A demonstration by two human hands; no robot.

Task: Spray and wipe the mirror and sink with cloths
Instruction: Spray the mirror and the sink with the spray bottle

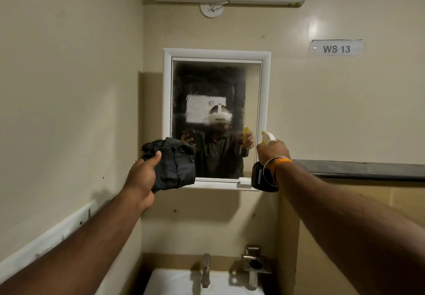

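1. Right hand (pixel 272 151) grips the spray bottle (pixel 264 175) beside the wall mirror (pixel 216 92), already beaded wet.
2. Left hand (pixel 143 175) clutches a dark cloth (pixel 172 163) at its lower-left corner.
3. Best wipe top-down in overlapping strokes; sink (pixel 179 282) waits below.

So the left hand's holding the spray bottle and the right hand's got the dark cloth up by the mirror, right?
No, the hands are swapped. The head view shows the left hand holding the dark cloth and the right hand holding the spray bottle, both up by the mirror.
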